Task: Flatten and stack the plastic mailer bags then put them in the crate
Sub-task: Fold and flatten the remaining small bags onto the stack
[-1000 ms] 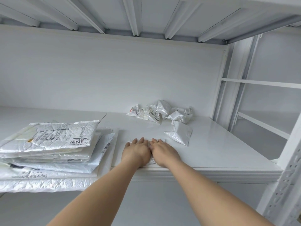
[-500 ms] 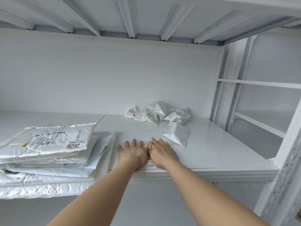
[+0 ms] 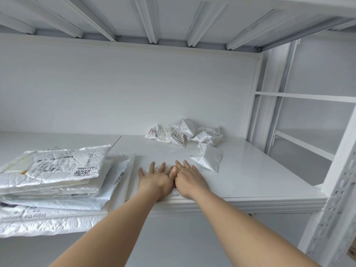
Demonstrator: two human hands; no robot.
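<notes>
Fingers are spreading flatter than before.
Left hand [image 3: 154,181] and right hand [image 3: 189,180], fingers straight, are pressing a mostly hidden mailer bag [image 3: 175,190].

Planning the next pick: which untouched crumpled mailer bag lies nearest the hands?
The lone crumpled bag just beyond the right hand, lying apart from the cluster farther back.

Flat mailer stack [image 3: 57,176] left, crumpled bags [image 3: 185,132] rear.

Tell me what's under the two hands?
A small mailer bag lies pressed under the left hand and right hand. Only a printed sliver shows; the rest is covered.
</notes>
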